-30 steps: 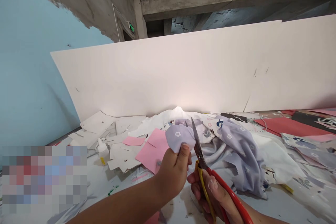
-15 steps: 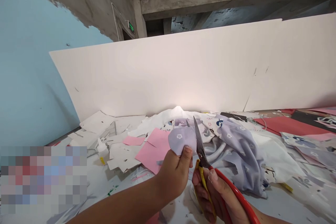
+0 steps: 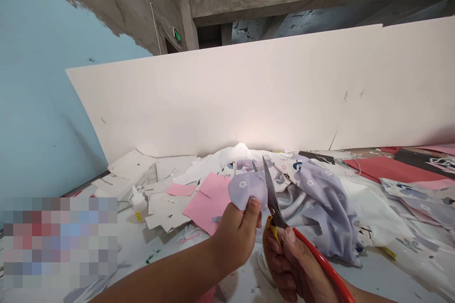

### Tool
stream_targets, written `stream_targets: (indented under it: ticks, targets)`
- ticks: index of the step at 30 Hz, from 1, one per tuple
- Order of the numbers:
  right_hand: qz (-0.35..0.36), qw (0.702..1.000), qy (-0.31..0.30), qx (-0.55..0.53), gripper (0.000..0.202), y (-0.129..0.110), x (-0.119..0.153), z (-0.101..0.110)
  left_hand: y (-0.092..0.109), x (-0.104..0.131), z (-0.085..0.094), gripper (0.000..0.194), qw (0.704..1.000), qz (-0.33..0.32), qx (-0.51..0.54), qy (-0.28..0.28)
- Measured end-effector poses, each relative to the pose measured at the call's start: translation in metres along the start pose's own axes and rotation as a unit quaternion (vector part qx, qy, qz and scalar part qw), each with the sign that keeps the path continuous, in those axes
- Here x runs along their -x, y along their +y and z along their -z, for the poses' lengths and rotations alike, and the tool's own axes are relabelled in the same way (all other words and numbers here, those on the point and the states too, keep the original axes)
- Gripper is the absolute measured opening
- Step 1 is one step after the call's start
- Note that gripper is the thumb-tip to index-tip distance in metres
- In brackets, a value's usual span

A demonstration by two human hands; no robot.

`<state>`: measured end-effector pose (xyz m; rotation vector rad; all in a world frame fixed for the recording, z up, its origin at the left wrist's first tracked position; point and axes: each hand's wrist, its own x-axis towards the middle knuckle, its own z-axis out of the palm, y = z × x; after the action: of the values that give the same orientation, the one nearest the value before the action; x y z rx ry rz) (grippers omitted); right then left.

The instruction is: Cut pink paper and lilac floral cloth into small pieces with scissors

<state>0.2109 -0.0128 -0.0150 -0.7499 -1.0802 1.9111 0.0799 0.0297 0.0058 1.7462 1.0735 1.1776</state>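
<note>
Lilac cloth [image 3: 245, 189] is pinched above the desk [image 3: 380, 274] in the left hand [image 3: 238, 232], while scissors [image 3: 273, 210] fill the right hand's grip [image 3: 291, 265]. Both have been shifted slightly rightward, their alignment seemingly kept.

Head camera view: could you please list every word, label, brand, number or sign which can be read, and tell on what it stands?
No text can be read.
Green lit sign near the upper left: characters too small and blurred.
White bottle: no lettering can be made out.
Scissors and lilac flowered piece: no readable words.
</note>
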Motion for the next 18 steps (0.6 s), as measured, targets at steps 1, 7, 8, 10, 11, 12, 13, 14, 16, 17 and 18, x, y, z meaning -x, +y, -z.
stream_targets:
  ticks: [1,7,8,10,11,12,13,14,16,17,18]
  targets:
    - [-0.001,1.0,-0.002,0.001,0.053,0.0,-0.0002,-0.0002,0.0001,0.0003,-0.0001,0.043,1.0,-0.001,-0.001,-0.001]
    - [-0.011,1.0,0.001,-0.013,0.052,0.0001,-0.0007,-0.002,0.0008,0.0018,-0.0002,0.043,1.0,-0.004,0.005,0.0]
    - [-0.014,1.0,0.004,-0.015,0.052,0.0002,-0.001,-0.002,0.0009,0.0017,-0.0001,0.043,1.0,-0.005,0.005,-0.001]
    - [-0.02,1.0,0.009,-0.019,0.053,0.0007,-0.0019,-0.0014,0.0013,0.0015,0.0,0.044,1.0,-0.006,0.005,0.0]
    - [-0.025,0.999,0.009,-0.022,0.053,0.0012,-0.0024,-0.0008,0.0015,0.0013,-0.0001,0.044,1.0,-0.005,0.004,-0.001]
    - [-0.029,0.999,0.007,-0.024,0.053,0.0018,-0.003,-0.0002,0.0017,0.0012,-0.0001,0.044,1.0,-0.005,0.004,-0.002]
    - [-0.032,0.999,0.005,-0.027,0.053,0.0025,-0.0034,0.0005,0.0017,0.001,-0.0002,0.045,1.0,-0.005,0.004,-0.004]
    - [-0.033,0.999,0.004,-0.031,0.053,0.0033,-0.0038,0.0012,0.0016,0.0009,-0.0003,0.045,1.0,-0.006,0.004,-0.005]
    - [-0.031,0.999,0.0,-0.036,0.051,0.005,-0.0042,0.0024,0.0011,0.0007,-0.0005,0.045,1.0,-0.009,0.005,-0.005]
    - [-0.028,0.999,-0.002,-0.036,0.051,0.0058,-0.0043,0.0029,0.0007,0.0007,-0.0005,0.046,1.0,-0.012,0.007,-0.003]
    - [-0.024,0.999,-0.005,-0.033,0.05,0.0067,-0.0042,0.0033,0.0002,0.0005,-0.0004,0.046,1.0,-0.012,0.008,-0.003]
